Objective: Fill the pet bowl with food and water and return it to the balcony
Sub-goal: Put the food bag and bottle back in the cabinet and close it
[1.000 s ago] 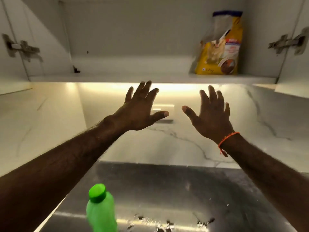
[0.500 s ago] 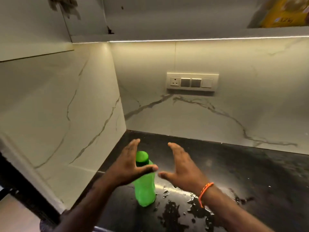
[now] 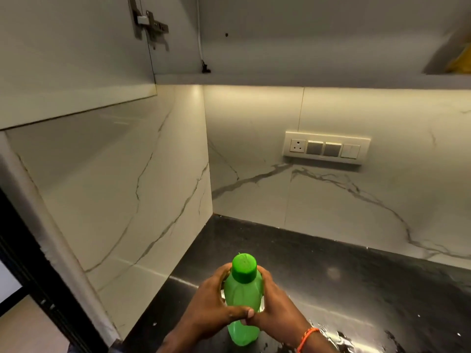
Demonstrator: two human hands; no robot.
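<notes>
Both hands clamped on the water bottle at the counter.

We held the upright, capped, translucent green plastic bottle [image 3: 244,299] at 6 o'clock over the wet black stone countertop [image 3: 344,281]. Our left hand [image 3: 211,309] and right hand [image 3: 276,308] wrapped its body from either side, thumbs meeting in front. A white switch panel [image 3: 327,148] sat at 1 o'clock on the marble wall.
</notes>
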